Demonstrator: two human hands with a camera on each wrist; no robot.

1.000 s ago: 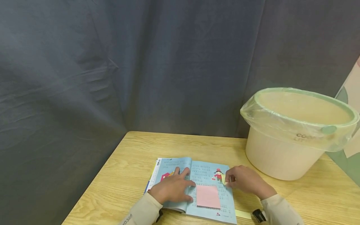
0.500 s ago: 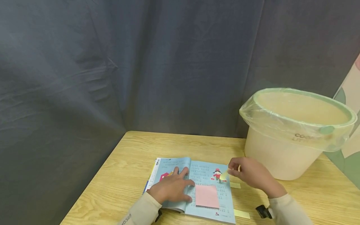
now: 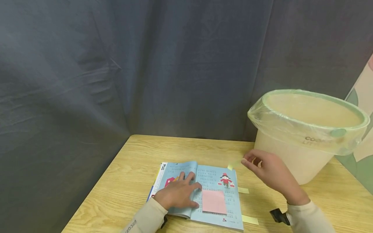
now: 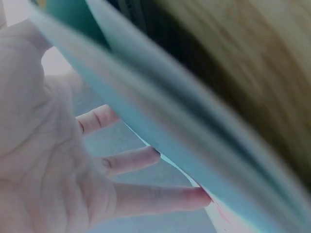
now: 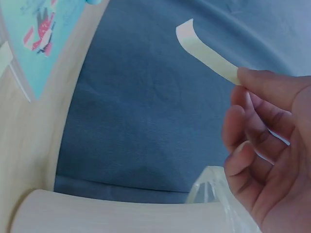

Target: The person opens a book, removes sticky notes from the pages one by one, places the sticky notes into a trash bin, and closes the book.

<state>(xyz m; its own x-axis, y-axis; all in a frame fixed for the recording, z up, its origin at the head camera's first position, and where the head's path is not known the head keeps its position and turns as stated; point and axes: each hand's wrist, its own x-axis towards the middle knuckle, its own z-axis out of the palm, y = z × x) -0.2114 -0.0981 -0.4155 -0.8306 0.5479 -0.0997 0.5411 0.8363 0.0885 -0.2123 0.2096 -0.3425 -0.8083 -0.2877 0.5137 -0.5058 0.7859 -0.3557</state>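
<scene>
An open book (image 3: 215,178) with blue pages lies near the table's front edge. My left hand (image 3: 178,193) rests on its left page, fingers spread; in the left wrist view the fingertips touch the page. On the right page sits a pink sticky-note pad (image 3: 214,201). Between thumb and index finger my right hand (image 3: 272,173) pinches one end of a pale yellow paper strip (image 5: 211,58), raised off the page to the right of the book's top corner. Two more yellow strips, an upper one (image 3: 243,190) and a lower one (image 3: 250,220), stick out past the book's right edge.
A cream bin (image 3: 291,158) with a green rim and a clear plastic liner (image 3: 303,134) stands at the table's right, close behind my right hand. Wooden tabletop (image 3: 116,197) surrounds the book. A dark curtain (image 3: 186,71) hangs behind the table.
My right hand has lifted the yellow strip off the right page and carried it up and to the right. The upper strip at the book's edge has come into view. My left hand has stayed put.
</scene>
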